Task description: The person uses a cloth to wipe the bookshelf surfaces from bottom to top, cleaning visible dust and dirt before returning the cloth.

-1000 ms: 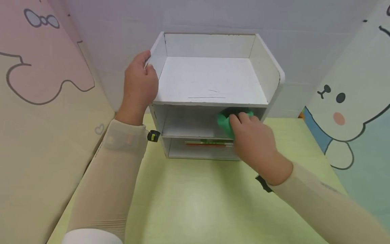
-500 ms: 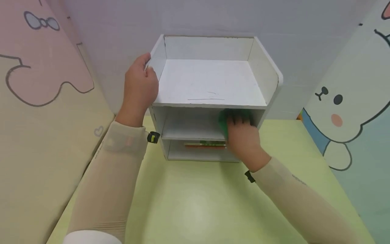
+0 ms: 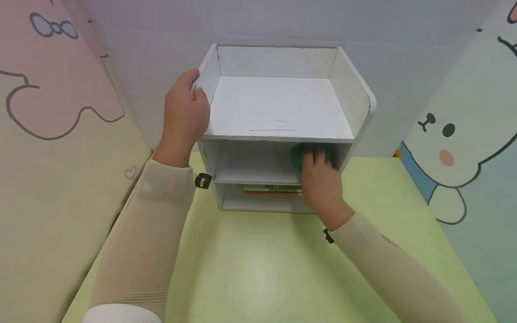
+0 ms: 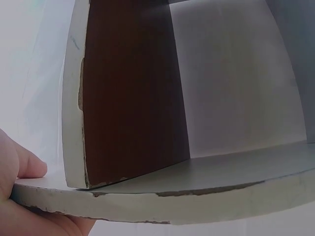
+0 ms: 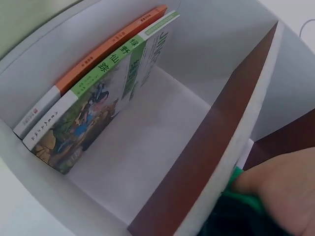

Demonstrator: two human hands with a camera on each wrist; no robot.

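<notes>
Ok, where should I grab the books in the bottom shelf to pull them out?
Pinch the books by their front edges, coming straight in from the open front. They lie flat and stacked, and the white shelf unit closes off the other sides.

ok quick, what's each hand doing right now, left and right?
Left hand: grips the left wall of the white shelf unit, thumb over its edge.
Right hand: fingers curled on a green cloth in the middle compartment.
</notes>
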